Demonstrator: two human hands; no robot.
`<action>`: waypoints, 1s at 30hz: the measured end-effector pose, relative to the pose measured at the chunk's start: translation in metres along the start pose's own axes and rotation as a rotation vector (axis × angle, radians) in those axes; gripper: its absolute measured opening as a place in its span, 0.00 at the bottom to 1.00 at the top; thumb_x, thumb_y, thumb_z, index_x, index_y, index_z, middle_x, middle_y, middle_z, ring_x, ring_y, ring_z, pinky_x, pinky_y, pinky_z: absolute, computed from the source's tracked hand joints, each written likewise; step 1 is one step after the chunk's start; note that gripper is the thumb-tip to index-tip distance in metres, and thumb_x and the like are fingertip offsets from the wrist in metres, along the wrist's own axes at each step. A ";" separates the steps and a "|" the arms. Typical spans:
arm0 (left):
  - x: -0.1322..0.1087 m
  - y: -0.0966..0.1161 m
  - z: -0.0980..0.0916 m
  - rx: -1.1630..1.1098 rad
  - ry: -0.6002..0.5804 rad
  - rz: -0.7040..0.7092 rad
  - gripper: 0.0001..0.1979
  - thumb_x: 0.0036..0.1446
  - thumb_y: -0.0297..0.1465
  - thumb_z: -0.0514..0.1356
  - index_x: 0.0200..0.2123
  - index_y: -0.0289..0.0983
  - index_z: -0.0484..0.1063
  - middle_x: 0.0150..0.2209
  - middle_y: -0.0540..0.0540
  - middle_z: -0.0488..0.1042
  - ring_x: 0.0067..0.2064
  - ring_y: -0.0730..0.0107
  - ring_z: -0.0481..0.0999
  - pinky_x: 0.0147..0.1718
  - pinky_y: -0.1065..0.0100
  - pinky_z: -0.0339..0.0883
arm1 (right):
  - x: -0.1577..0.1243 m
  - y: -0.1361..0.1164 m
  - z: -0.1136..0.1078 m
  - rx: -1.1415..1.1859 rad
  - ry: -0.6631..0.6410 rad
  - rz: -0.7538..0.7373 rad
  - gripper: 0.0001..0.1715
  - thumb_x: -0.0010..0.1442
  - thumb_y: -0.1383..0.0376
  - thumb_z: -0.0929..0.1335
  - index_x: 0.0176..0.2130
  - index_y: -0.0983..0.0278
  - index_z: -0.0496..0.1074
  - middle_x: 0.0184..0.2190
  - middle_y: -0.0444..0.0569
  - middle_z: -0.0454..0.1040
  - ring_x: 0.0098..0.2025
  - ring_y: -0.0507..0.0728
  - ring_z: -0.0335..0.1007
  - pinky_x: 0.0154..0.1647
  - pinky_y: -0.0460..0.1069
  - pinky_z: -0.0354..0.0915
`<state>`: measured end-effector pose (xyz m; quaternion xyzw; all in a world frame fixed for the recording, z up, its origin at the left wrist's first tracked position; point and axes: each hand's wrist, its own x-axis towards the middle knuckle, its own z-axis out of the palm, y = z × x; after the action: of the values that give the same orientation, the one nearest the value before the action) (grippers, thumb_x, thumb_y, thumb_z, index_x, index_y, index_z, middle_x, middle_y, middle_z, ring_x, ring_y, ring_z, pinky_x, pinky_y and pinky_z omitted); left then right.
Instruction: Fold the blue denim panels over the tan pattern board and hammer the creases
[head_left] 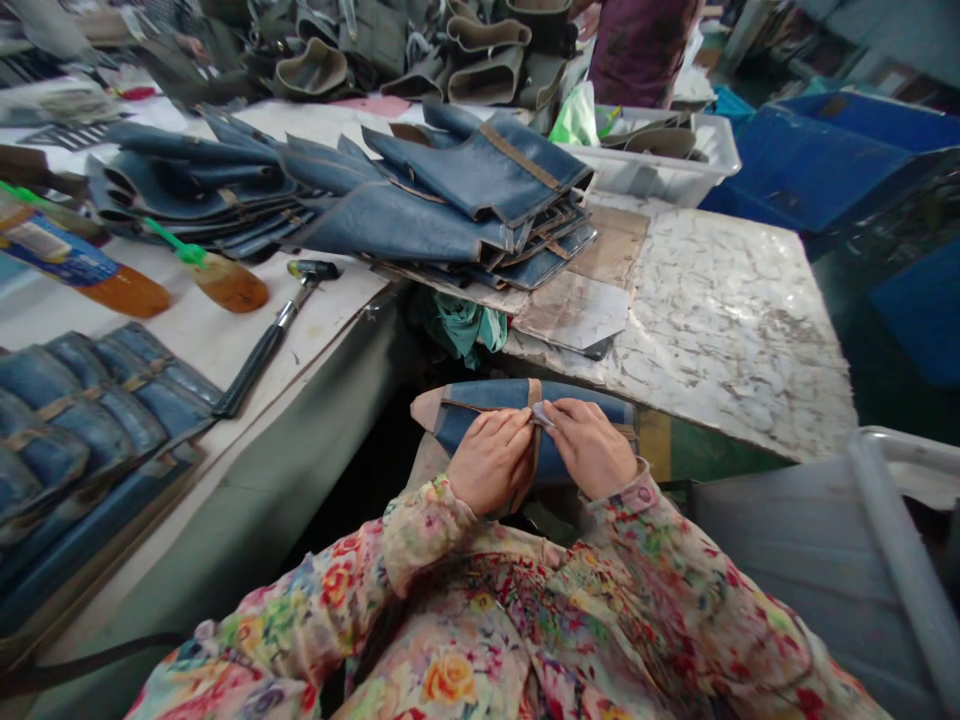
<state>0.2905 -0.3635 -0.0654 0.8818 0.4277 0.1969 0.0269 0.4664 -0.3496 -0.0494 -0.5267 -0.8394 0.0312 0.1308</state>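
Observation:
A blue leather piece [577, 391] with a tan strip [534, 392] across it lies over my lap, its pale pointed end to the left. My left hand [491, 458] is closed on the leather just left of the strip, fingers together. Between the fingertips of my right hand [592, 445] is a small pale grey pad [541, 413], pressed against the leather at the strip. What the pad is made of I cannot tell. The left thumb is mostly hidden.
Stacked blue boot shafts [420, 215] lie ahead on the table. On the left are a hammer [262, 345], a bottle of amber liquid [225, 285] and more blue pieces [97, 400]. A worn board [742, 310] juts out to the right, above a grey bin [810, 560].

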 end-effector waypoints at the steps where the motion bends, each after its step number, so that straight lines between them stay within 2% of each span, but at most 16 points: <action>1: -0.002 0.000 0.000 0.002 0.003 0.001 0.17 0.59 0.31 0.49 0.50 0.32 0.65 0.53 0.42 0.67 0.53 0.62 0.63 0.53 0.60 0.55 | -0.003 0.002 0.000 0.041 0.007 -0.018 0.18 0.62 0.65 0.60 0.49 0.66 0.68 0.45 0.51 0.69 0.44 0.56 0.62 0.46 0.49 0.63; 7: -0.006 -0.002 0.003 0.010 0.018 0.013 0.17 0.59 0.31 0.50 0.50 0.33 0.65 0.53 0.42 0.67 0.54 0.61 0.63 0.55 0.59 0.55 | -0.018 -0.004 -0.006 0.065 0.027 -0.078 0.18 0.62 0.67 0.58 0.49 0.65 0.69 0.46 0.50 0.69 0.46 0.57 0.62 0.49 0.51 0.63; 11: -0.003 -0.003 0.003 0.021 0.035 0.024 0.15 0.59 0.30 0.50 0.48 0.34 0.67 0.52 0.43 0.68 0.53 0.63 0.65 0.54 0.61 0.56 | -0.021 -0.011 -0.017 -0.002 -0.025 -0.061 0.17 0.62 0.68 0.58 0.46 0.63 0.70 0.44 0.50 0.71 0.45 0.56 0.63 0.48 0.49 0.63; 15: -0.004 -0.008 -0.002 0.057 0.050 -0.007 0.15 0.60 0.30 0.49 0.48 0.35 0.67 0.50 0.45 0.70 0.51 0.65 0.66 0.53 0.61 0.57 | -0.023 -0.004 -0.022 -0.008 -0.083 -0.073 0.17 0.62 0.68 0.58 0.45 0.62 0.71 0.43 0.50 0.72 0.45 0.55 0.64 0.49 0.49 0.63; 21: -0.017 -0.015 -0.008 0.109 0.072 -0.066 0.16 0.60 0.30 0.49 0.50 0.36 0.66 0.52 0.45 0.69 0.53 0.65 0.65 0.56 0.59 0.52 | -0.018 0.004 -0.025 0.125 -0.011 -0.164 0.18 0.62 0.66 0.58 0.49 0.64 0.69 0.48 0.50 0.70 0.47 0.55 0.63 0.51 0.52 0.63; 24: -0.019 -0.015 -0.009 0.105 0.076 -0.073 0.16 0.60 0.29 0.49 0.50 0.36 0.66 0.52 0.44 0.68 0.53 0.65 0.64 0.56 0.59 0.52 | -0.007 -0.003 -0.021 0.162 0.031 -0.203 0.19 0.63 0.66 0.58 0.49 0.64 0.69 0.48 0.49 0.70 0.47 0.55 0.62 0.52 0.52 0.62; 30: -0.022 -0.019 -0.010 0.120 0.072 -0.084 0.17 0.61 0.29 0.48 0.51 0.35 0.66 0.52 0.45 0.69 0.53 0.65 0.65 0.54 0.61 0.53 | 0.010 -0.014 0.004 0.199 0.035 -0.229 0.17 0.61 0.67 0.60 0.46 0.63 0.72 0.45 0.48 0.72 0.46 0.56 0.63 0.50 0.52 0.63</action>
<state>0.2602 -0.3696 -0.0675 0.8554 0.4760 0.2013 -0.0333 0.4483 -0.3463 -0.0491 -0.4122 -0.8844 0.0898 0.1996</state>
